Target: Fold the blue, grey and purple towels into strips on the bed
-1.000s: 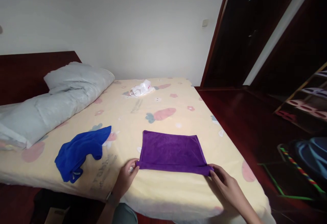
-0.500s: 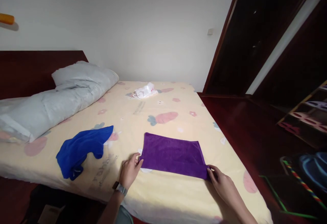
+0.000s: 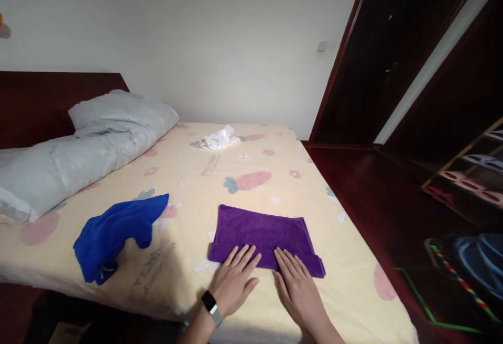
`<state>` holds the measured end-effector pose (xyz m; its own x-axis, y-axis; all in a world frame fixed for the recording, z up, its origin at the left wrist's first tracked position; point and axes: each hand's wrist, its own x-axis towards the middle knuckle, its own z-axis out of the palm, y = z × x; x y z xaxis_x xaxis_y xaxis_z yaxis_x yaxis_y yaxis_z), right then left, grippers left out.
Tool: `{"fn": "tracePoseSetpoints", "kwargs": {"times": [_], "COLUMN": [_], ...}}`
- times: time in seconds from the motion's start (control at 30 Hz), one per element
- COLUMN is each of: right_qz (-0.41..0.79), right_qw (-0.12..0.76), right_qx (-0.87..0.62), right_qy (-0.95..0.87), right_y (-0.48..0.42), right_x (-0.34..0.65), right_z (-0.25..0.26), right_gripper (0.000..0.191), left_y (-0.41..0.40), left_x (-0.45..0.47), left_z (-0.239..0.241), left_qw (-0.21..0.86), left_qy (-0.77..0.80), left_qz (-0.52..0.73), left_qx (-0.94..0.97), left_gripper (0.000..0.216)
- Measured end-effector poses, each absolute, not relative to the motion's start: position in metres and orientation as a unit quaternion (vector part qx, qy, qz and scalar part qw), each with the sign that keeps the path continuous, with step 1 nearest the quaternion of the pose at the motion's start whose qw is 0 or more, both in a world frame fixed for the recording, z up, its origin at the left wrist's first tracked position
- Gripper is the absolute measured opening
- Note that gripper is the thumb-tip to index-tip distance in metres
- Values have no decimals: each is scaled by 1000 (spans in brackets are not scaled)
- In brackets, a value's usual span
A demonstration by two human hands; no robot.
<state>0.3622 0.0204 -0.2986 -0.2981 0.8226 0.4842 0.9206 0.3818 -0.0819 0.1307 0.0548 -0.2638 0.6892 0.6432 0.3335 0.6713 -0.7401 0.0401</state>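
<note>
A folded purple cloth (image 3: 265, 234) lies flat on the yellow patterned bed sheet (image 3: 220, 181) near the bed's front edge. My left hand (image 3: 234, 279), with a watch on the wrist, rests open and flat on the cloth's near edge, fingers stretched out. Beside it my right hand (image 3: 296, 284) is also open and flat, its fingertips on the cloth's near edge. A crumpled blue cloth (image 3: 113, 231) lies on the sheet to the left, apart from both hands.
A grey pillow (image 3: 78, 150) lies along the left by the dark headboard. A white plastic bag (image 3: 218, 137) sits at the bed's far end. A dark doorway (image 3: 365, 61), a shoe rack (image 3: 467, 171) and a blue bag (image 3: 479, 257) are on the right.
Both hands have let go of the purple cloth's near corners and moved inward. They now lie flat side by side on its near edge.
</note>
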Motion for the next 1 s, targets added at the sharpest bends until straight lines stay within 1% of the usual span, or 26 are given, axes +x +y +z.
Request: {"fn": "tracePoseSetpoints", "kwargs": {"times": [0.1,0.23,0.37,0.47,0.57,0.7,0.8,0.87,1.0], "right_qz": [-98,-81,-16,47,116,190,267,319,359], "right_qw": [218,208,197,200,221,271,330,357,369], "right_qx": [-542,-549,-574,-581,-589,-602,-611,-613,-611], "right_qy": [-806,-805,-795,-788,-769,-726,-668,-629,-601], "right_y": [22,16,12,14,17,23,29,34,46], "right_x": [391,438,463,470,473,477,479,479,477], "right_z": [-309,-314,-312,-308,-302,-297,-292,-288,-275], "right_gripper": [61,62,58,55,50,44,48,52,49], "left_y": [66,79,90,98,103,109,117,123,136], "left_x": [108,72,52,45,41,34,29,28,35], "left_z": [-272,-274,-273,-273,-271,-265,-266,-272,-283], "left_qw": [22,11,-22,-74,-140,-226,-285,-314,-337], "left_qy": [-375,-389,-382,-379,-401,-423,-448,-475,-513], "left_qz": [-153,-140,-139,-174,-216,-246,-265,-275,-342], "left_qx": [-914,-911,-914,-906,-879,-842,-805,-775,-712], "left_gripper": [61,59,60,64,65,52,37,32,39]}}
